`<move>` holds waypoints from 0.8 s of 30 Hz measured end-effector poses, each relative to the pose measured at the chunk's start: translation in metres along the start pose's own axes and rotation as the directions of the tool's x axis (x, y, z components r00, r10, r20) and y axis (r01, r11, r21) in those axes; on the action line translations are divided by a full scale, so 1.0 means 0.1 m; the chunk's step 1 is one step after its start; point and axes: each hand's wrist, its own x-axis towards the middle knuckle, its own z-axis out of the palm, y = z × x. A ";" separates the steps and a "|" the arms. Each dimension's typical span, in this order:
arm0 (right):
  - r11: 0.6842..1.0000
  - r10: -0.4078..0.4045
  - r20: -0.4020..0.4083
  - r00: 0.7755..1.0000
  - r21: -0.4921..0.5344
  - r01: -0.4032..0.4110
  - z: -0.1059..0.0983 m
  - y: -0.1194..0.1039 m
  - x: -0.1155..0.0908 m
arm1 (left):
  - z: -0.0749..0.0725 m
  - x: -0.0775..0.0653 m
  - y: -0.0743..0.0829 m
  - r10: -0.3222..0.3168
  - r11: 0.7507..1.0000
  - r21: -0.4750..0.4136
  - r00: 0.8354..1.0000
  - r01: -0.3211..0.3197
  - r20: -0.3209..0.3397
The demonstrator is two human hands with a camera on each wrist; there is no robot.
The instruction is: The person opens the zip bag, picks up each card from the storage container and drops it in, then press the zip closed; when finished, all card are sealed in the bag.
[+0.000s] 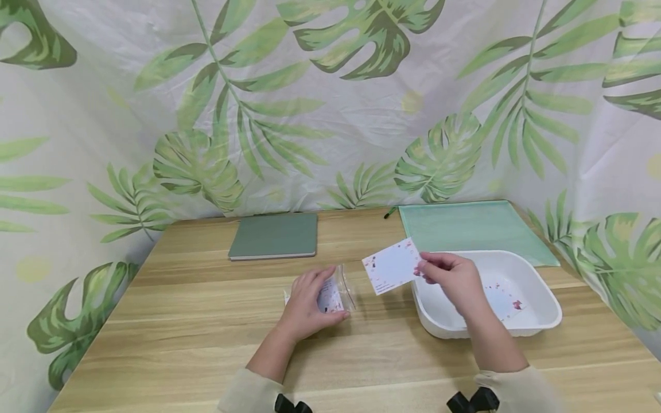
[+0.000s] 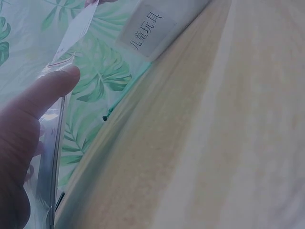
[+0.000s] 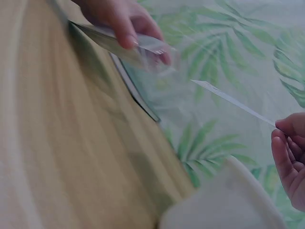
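Note:
My left hand (image 1: 308, 307) grips a clear zip bag (image 1: 343, 287) of printed cards between thumb and fingers, just above the table; its open end points right. In the left wrist view the thumb lies along the bag (image 2: 56, 124). Between thumb and fingertips my right hand (image 1: 454, 281) pinches a white card (image 1: 393, 267) with small pink flowers along its border, by its right edge. That card is held in the air left of the white basin's rim (image 1: 420, 310). Inside the basin lies another flowered card (image 1: 498, 301), partly hidden by my right wrist.
A grey-green notebook (image 1: 273, 235) lies at the back left of the wooden table (image 1: 170, 344). Behind the basin is a mint-green sheet (image 1: 465, 223), with a green pen-like stick (image 1: 391, 212) by its left corner. A leaf-printed cloth (image 1: 361, 115) hangs behind the table.

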 end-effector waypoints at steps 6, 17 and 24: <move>1.000 0.015 0.037 0.999 0.012 -0.016 0.26 0.01 -0.03 | 0.01 0.01 0.00 0.008 1.000 0.011 1.000 -0.008 -0.005; 0.996 0.044 0.027 0.999 0.071 -0.046 0.48 -0.05 -0.07 | -0.01 0.01 0.03 -0.012 1.000 0.006 1.000 0.012 0.006; 0.995 0.060 0.005 0.998 0.086 -0.060 0.50 -0.06 -0.04 | 0.00 0.00 0.03 -0.009 1.000 0.020 1.000 0.009 0.011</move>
